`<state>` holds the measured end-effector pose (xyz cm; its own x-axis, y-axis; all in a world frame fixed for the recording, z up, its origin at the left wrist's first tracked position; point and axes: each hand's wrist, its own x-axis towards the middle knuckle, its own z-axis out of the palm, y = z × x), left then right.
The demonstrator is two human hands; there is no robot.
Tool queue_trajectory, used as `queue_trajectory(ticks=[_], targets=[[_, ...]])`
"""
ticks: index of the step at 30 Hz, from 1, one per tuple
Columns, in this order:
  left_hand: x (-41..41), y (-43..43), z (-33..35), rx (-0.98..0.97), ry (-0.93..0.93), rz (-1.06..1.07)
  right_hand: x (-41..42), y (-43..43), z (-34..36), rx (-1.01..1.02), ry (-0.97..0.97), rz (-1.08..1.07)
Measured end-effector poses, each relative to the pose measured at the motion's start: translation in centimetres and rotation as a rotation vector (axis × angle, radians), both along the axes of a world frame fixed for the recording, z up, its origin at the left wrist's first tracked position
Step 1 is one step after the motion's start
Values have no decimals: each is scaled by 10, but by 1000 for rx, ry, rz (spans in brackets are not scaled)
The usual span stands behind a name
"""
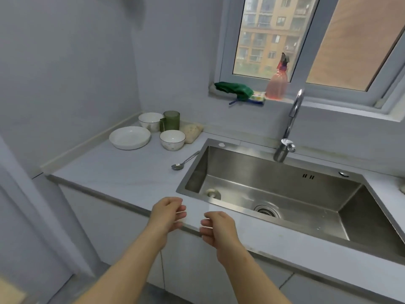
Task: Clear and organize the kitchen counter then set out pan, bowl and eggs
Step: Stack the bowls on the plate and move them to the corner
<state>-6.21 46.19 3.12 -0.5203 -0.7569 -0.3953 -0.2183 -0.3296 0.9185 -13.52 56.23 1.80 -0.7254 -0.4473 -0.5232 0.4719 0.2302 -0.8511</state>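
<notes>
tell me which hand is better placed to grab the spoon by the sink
Left, probably. The spoon lies on the counter left of the sink, nearer the empty left hand; the right hand would reach across.

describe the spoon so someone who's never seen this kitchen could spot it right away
Find the steel sink, then its left rim. The spoon lies flat on the counter beside that rim, alone, nearer than the white bowls: the only metal utensil there.

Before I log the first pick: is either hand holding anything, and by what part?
Nothing is held. The left hand and right hand hover loosely curled and empty above the counter edge.
</notes>
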Motion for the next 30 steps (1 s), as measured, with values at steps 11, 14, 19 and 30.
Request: queue_trajectory(ticks=[11, 14, 19, 30], targets=[[-75, -149, -17, 57, -8, -16, -75, -142, -10, 47, 174, 36], [-98, -206, -17, 52, -26, -75, -97, -197, -6, 49, 182, -15], [-127, -269, -20, 37, -62, -132, -124, -256, -5, 56, 148, -76], [-165, -338, -27, -164, -146, -129, -168, -319, -5, 49, 147, -67]])
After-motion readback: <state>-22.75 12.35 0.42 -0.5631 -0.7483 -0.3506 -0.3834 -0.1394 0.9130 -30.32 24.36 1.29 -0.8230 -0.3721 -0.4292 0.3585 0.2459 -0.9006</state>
